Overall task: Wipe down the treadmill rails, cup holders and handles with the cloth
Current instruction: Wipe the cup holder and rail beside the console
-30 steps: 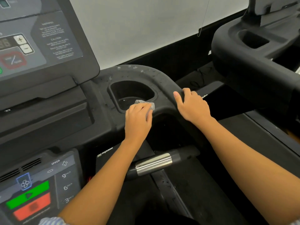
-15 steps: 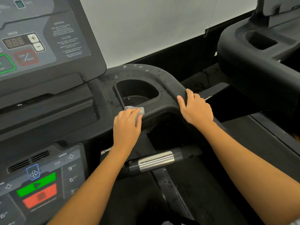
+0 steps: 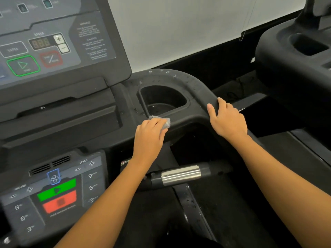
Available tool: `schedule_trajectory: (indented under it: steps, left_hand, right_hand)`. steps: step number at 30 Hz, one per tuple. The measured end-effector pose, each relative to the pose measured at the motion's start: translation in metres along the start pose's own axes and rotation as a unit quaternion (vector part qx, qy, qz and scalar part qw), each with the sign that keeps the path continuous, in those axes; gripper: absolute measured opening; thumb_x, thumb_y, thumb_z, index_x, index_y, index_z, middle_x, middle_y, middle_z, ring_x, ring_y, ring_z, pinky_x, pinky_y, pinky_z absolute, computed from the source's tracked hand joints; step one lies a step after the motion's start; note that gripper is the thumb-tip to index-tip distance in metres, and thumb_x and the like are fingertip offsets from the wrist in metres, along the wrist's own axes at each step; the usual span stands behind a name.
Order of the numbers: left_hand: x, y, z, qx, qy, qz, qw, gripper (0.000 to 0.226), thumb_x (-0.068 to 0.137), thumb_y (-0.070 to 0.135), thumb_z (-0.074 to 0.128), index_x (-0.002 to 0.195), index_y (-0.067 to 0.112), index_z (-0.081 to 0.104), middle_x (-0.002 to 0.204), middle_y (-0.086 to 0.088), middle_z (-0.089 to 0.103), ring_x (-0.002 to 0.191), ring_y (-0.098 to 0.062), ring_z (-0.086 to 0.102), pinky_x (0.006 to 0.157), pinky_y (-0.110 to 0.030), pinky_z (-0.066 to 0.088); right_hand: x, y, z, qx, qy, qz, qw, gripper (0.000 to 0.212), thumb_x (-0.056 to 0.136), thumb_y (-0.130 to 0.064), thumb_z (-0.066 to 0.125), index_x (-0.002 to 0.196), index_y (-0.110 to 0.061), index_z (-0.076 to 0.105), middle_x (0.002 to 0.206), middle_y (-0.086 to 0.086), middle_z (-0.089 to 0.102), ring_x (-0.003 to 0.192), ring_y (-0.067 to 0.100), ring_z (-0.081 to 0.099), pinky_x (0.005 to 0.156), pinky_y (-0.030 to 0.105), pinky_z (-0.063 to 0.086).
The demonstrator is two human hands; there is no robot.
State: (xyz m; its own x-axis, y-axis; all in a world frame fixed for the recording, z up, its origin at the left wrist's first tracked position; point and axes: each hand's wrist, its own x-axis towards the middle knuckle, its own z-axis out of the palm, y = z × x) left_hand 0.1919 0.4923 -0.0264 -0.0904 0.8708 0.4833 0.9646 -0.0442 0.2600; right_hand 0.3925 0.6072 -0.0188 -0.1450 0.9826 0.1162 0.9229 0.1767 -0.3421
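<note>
My left hand [image 3: 149, 136] presses a small grey cloth [image 3: 165, 121] onto the black ledge at the near rim of the cup holder [image 3: 179, 94]. Most of the cloth is hidden under my fingers. The cup holder is a deep black pocket with droplets around its rim. My right hand [image 3: 227, 120] rests on the curved black rail [image 3: 202, 86] just right of the cup holder, fingers wrapped over its outer edge. Below both hands a handle with a silver sensor sleeve [image 3: 180, 174] sticks out to the right.
The tilted console screen [image 3: 53, 42] fills the upper left. A lower control panel [image 3: 53, 194] with green and red buttons is at lower left. A second treadmill's console with a cup holder [image 3: 308, 45] stands at upper right. A white wall runs behind.
My left hand slid the cloth left along the near rim of the cup holder, then a little back right. My right hand kept its place on the rail.
</note>
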Motion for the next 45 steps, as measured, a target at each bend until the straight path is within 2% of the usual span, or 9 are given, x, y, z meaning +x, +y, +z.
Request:
schedule_trajectory:
  steps: [6, 12, 17, 20, 24, 27, 30, 34, 45]
  left_hand:
    - [0.005, 0.012, -0.017, -0.203, 0.003, -0.168, 0.965, 0.018, 0.089, 0.022, 0.059, 0.105, 0.018, 0.067, 0.099, 0.007, 0.064, 0.091, -0.002, 0.055, 0.083, -0.011, 0.041]
    - [0.000, 0.030, -0.038, -0.368, 0.072, -0.273, 0.886, 0.013, 0.087, 0.022, 0.062, 0.099, 0.023, 0.056, 0.098, 0.010, 0.061, 0.093, -0.004, 0.060, 0.079, -0.018, 0.049]
    - [0.000, 0.032, -0.051, -0.476, 0.063, -0.355, 0.802, 0.011, 0.090, 0.023, 0.058, 0.099, 0.018, 0.057, 0.099, 0.003, 0.064, 0.092, -0.011, 0.064, 0.078, -0.027, 0.054]
    - [-0.003, 0.017, -0.058, -0.505, 0.011, -0.352, 0.788, 0.017, 0.094, 0.025, 0.048, 0.101, 0.019, 0.062, 0.104, 0.002, 0.066, 0.096, -0.009, 0.064, 0.080, -0.026, 0.053]
    - [-0.007, -0.016, -0.062, -0.254, 0.063, -0.283, 0.923, 0.019, 0.095, 0.018, 0.047, 0.102, 0.020, 0.064, 0.105, 0.008, 0.060, 0.096, -0.003, 0.057, 0.083, -0.010, 0.042]
    - [-0.007, -0.037, -0.057, -0.117, 0.074, -0.294, 0.946, 0.025, 0.095, 0.013, 0.044, 0.114, 0.010, 0.059, 0.114, -0.002, 0.056, 0.108, -0.017, 0.053, 0.093, -0.024, 0.039]
    - [-0.005, -0.044, -0.045, -0.016, -0.024, -0.295, 0.955, 0.038, 0.097, 0.019, 0.040, 0.132, 0.006, 0.045, 0.135, -0.009, 0.046, 0.128, -0.025, 0.039, 0.106, -0.037, 0.029]
    - [-0.008, -0.044, -0.035, 0.048, -0.093, -0.303, 0.947, 0.046, 0.100, 0.025, 0.029, 0.142, 0.006, 0.028, 0.150, -0.012, 0.028, 0.141, -0.029, 0.016, 0.114, -0.040, 0.010]
    - [-0.013, -0.041, -0.027, 0.065, -0.066, -0.280, 0.955, 0.056, 0.095, 0.030, 0.014, 0.137, 0.001, 0.038, 0.139, -0.018, 0.044, 0.132, -0.034, 0.037, 0.111, -0.047, 0.020]
  right_hand:
    - [-0.024, -0.038, -0.002, 0.251, 0.080, -0.126, 0.956, 0.034, 0.097, -0.028, 0.045, 0.125, -0.010, 0.051, 0.125, 0.005, 0.054, 0.121, 0.016, 0.044, 0.103, 0.027, 0.032]
    - [-0.074, -0.094, -0.007, 0.508, -0.175, -0.086, 0.839, 0.032, 0.095, -0.034, 0.046, 0.125, -0.023, 0.049, 0.121, -0.008, 0.057, 0.106, -0.003, 0.055, 0.085, 0.007, 0.044]
    - [-0.082, -0.109, -0.002, 0.593, -0.265, -0.072, 0.757, 0.039, 0.091, -0.040, 0.050, 0.128, -0.031, 0.045, 0.124, -0.006, 0.057, 0.110, 0.007, 0.058, 0.090, 0.025, 0.051]
    - [-0.071, -0.111, 0.004, 0.578, -0.261, -0.074, 0.770, 0.040, 0.092, -0.031, 0.054, 0.131, -0.028, 0.047, 0.123, -0.003, 0.057, 0.108, 0.011, 0.058, 0.091, 0.031, 0.052]
    - [-0.056, -0.114, 0.018, 0.359, -0.126, -0.160, 0.911, 0.044, 0.093, -0.030, 0.054, 0.135, -0.023, 0.046, 0.125, -0.006, 0.046, 0.109, 0.001, 0.044, 0.090, 0.002, 0.034]
    - [-0.061, -0.122, 0.034, 0.183, -0.059, -0.264, 0.945, 0.040, 0.093, -0.022, 0.055, 0.132, -0.012, 0.051, 0.125, 0.005, 0.051, 0.117, 0.019, 0.046, 0.098, 0.028, 0.041]
    - [-0.062, -0.134, 0.052, 0.054, 0.000, -0.302, 0.952, 0.034, 0.092, -0.023, 0.048, 0.122, -0.009, 0.058, 0.122, 0.006, 0.059, 0.128, 0.032, 0.045, 0.105, 0.053, 0.032]
    - [-0.045, -0.149, 0.056, 0.027, -0.049, -0.312, 0.948, 0.043, 0.100, -0.025, 0.031, 0.139, -0.008, 0.041, 0.144, 0.007, 0.043, 0.142, 0.030, 0.020, 0.115, 0.045, 0.003]
    - [-0.044, -0.141, 0.049, 0.051, -0.127, -0.330, 0.934, 0.048, 0.102, -0.030, 0.026, 0.147, -0.013, 0.025, 0.153, 0.001, 0.028, 0.145, 0.022, 0.007, 0.116, 0.036, -0.002]
